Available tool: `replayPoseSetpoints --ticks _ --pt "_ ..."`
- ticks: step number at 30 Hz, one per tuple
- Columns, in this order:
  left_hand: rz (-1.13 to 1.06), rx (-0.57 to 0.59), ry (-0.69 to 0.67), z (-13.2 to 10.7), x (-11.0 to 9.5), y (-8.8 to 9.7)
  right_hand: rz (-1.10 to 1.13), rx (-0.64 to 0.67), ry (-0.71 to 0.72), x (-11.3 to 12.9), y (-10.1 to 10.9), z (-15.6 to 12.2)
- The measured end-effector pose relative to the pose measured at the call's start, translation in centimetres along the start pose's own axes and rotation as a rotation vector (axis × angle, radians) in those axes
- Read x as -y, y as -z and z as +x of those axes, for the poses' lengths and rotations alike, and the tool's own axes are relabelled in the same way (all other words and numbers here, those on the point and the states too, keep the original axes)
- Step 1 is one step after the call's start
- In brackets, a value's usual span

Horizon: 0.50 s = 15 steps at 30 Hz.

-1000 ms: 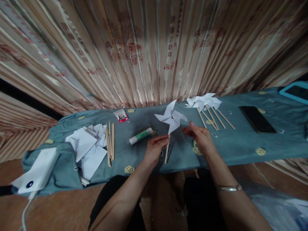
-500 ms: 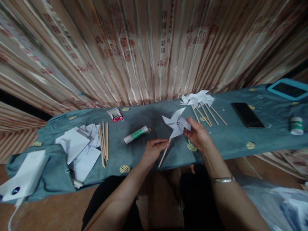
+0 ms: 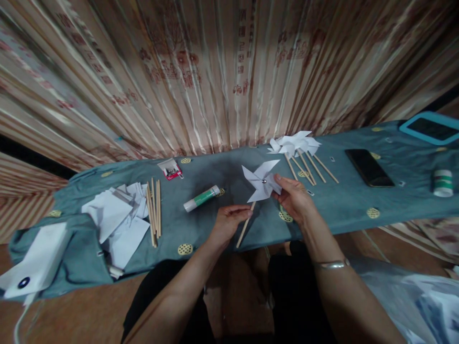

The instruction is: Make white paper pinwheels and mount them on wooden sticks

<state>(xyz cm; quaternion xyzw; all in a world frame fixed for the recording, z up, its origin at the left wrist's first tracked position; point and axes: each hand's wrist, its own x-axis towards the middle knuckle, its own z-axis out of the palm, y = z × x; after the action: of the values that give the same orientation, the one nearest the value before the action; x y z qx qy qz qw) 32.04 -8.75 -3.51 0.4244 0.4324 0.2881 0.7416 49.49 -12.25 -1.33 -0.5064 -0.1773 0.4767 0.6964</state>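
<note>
A white paper pinwheel [image 3: 260,180] on a thin wooden stick [image 3: 245,228] is held over the blue cloth-covered bench [image 3: 333,210]. My left hand [image 3: 228,222] pinches the stick just below the paper head. My right hand [image 3: 293,197] grips a right-hand blade of the pinwheel with its fingertips. A metal pin shows at the middle of the blades.
Finished pinwheels [image 3: 296,146] lie at the back right. A glue stick [image 3: 201,198], loose sticks [image 3: 154,210], white paper pieces [image 3: 115,220] and a small red packet [image 3: 170,169] lie to the left. A black phone [image 3: 369,167], a tablet [image 3: 429,128] and a tape roll [image 3: 443,182] lie right. A curtain hangs behind.
The pinwheel has tilted to the right and come lower. My right hand, apart from it a second ago, has closed on a blade. The view has shifted right.
</note>
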Motion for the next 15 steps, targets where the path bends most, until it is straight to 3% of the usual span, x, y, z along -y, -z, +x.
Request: replayPoseSetpoints --ticks 15 --pt "0.027 0.004 -0.011 0.00 0.16 0.06 -0.041 -0.010 0.060 -0.84 0.19 0.26"
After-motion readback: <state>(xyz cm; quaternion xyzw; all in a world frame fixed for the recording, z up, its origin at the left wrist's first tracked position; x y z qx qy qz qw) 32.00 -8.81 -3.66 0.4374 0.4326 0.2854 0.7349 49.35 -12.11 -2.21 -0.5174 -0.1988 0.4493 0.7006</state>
